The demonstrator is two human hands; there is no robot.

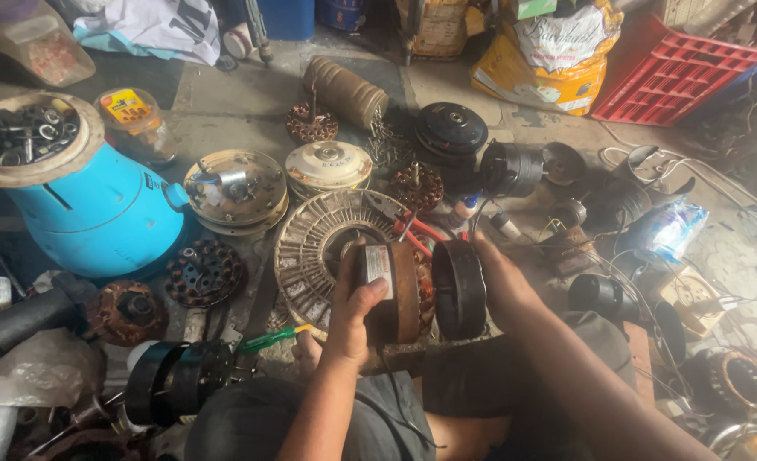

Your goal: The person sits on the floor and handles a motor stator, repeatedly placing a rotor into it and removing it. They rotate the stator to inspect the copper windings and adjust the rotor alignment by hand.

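Between both hands [357,312], gripped motor [400,290].

Left hand [351,312] curled in a grip, thumb forward; right hand [496,277] cupped, forearms converging

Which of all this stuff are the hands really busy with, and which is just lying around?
Busy with:
- left hand gripping the motor body
- right hand on the black end cap

Lying around:
- blue tank
- big ribbed ring
- green screwdriver
- red crate
- yellow sack
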